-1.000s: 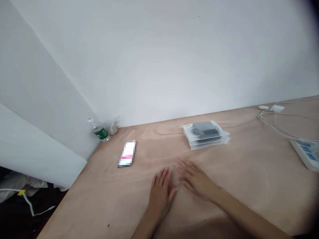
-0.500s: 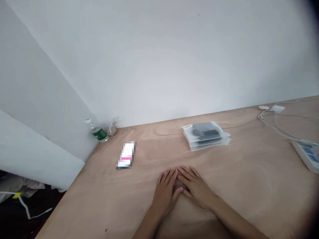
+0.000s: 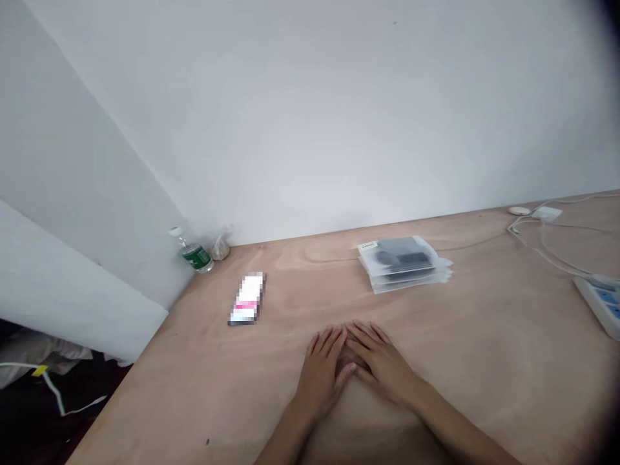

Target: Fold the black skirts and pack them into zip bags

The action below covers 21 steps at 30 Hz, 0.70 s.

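My left hand (image 3: 321,365) lies flat on the wooden table (image 3: 232,400), fingers stretched out and holding nothing. Beside it, my right hand (image 3: 380,358) rests flat too, also without anything in it. The fingertips and thumbs of both hands meet, leaving a small gap of tabletop between the palms. Beyond my right hand sits a stack of translucent plastic pouches (image 3: 404,261) with dark flat contents that I cannot make out. To the left of my hands lies a phone (image 3: 248,297), its lit screen pixelated.
By the wall at the back left lean a water bottle with a green label (image 3: 196,257) and a small plastic bag (image 3: 221,248). At right are a power strip (image 3: 600,303), white cables (image 3: 533,242) and a white adapter (image 3: 547,213). The table's left edge drops off towards dark clutter.
The camera view has shifted slightly, so the things on the table sit a little further right in the picture. Both hands stay in place on the table.
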Motion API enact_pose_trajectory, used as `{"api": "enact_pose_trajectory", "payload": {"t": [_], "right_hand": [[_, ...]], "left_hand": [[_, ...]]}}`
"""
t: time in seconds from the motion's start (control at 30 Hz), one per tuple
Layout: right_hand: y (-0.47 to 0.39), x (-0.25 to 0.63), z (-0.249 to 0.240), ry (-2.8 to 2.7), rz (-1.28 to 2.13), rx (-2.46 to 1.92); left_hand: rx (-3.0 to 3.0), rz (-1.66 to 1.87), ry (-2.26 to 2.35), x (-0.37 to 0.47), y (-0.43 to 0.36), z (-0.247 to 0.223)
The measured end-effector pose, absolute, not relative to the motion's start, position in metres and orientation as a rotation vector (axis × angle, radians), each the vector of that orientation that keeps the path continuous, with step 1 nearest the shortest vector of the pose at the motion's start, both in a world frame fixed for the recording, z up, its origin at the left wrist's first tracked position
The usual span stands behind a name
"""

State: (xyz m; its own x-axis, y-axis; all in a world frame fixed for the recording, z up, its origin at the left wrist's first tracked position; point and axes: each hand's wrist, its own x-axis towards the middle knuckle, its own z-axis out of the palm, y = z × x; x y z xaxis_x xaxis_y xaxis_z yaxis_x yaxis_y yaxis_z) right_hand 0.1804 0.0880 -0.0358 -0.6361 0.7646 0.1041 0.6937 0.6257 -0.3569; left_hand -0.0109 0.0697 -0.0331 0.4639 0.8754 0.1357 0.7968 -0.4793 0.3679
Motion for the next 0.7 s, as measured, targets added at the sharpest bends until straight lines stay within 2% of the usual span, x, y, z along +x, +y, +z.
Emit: {"api": "enact_pose_trajectory", "payload": {"t": [0.7], "right_hand": [[0.0881, 0.1814, -0.0344, -2.576, 0.438, -1.186]], "left_hand": [[2.457, 0.461, 1.441, -0.0114, 0.0696, -0.0336]]}}
